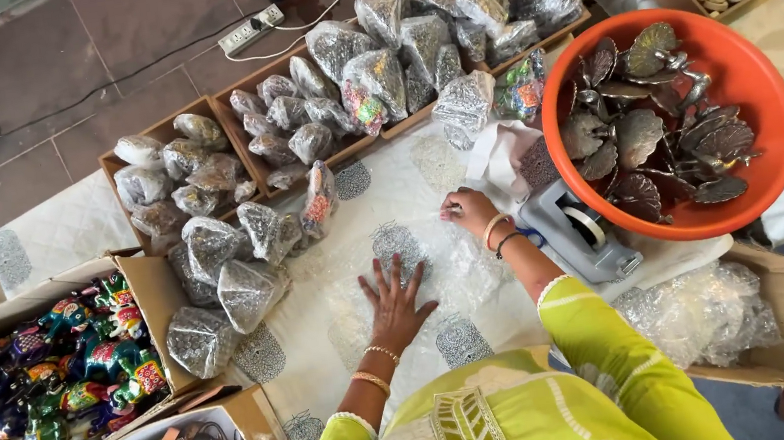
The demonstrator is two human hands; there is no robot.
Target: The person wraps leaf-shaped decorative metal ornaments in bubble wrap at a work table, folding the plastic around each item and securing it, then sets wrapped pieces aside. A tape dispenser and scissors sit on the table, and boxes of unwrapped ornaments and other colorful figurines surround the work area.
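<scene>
The left hand lies flat with fingers spread, pressing down a sheet of clear bubble wrap on the table. The right hand, fingers curled, pinches the far edge of that wrap. Just right of the right hand stands a grey tape dispenser, and beyond it an orange tub of metal shell dishes. Wrapped bundles lie left of the left hand.

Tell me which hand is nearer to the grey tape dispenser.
Right. The right hand rests on the clear plastic wrap just left of the grey tape dispenser; the left hand lies flat farther left.
</scene>
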